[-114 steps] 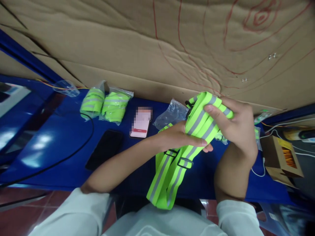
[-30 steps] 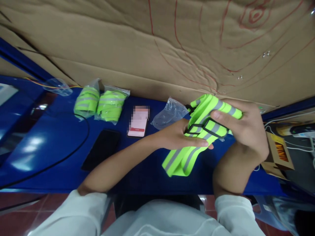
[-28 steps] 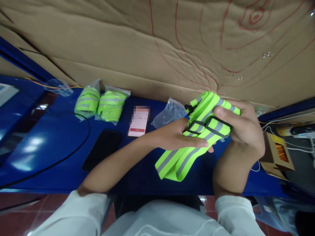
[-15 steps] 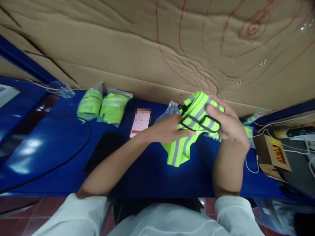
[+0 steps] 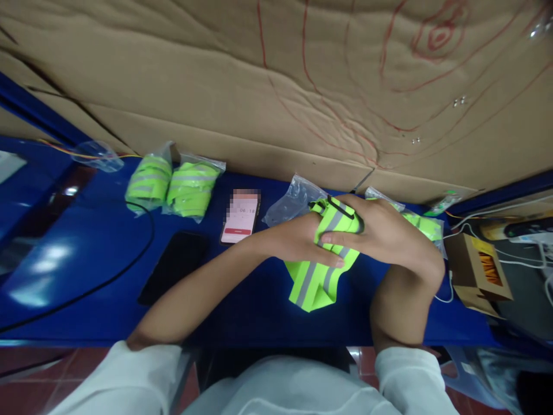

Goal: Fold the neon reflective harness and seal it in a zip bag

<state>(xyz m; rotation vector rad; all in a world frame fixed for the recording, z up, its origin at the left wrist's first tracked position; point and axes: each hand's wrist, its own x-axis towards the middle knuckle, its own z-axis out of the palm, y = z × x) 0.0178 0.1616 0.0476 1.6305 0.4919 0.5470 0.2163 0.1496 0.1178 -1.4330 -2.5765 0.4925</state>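
Between my two hands is a neon-yellow reflective strap [image 5: 311,282] with grey stripes and black plastic buckles, partly wrapped into a bundle. My left hand [image 5: 305,242] grips its left side, thumb and fingers closed on the band. From the right, my right hand [image 5: 371,227] curls over the top of the bundle, its thumb pressed on the front. A folded loop of the strap hangs below both hands, above the blue table [image 5: 259,305]. Much of the bundle and one buckle are covered by my fingers. Behind my left hand lies a clear plastic bag [image 5: 287,202].
Two bagged reflective straps [image 5: 192,187] lie at the back left. A phone [image 5: 240,216] showing a timer and a black flat object [image 5: 173,268] are left of my forearm. Another bagged strap [image 5: 425,227] lies at right, near a cardboard box [image 5: 475,271]. A black cable [image 5: 116,282] crosses the left side.
My right hand has moved left and turned over the bundle, folding the buckle end inward towards my left hand. The bagged strap behind it now shows more.
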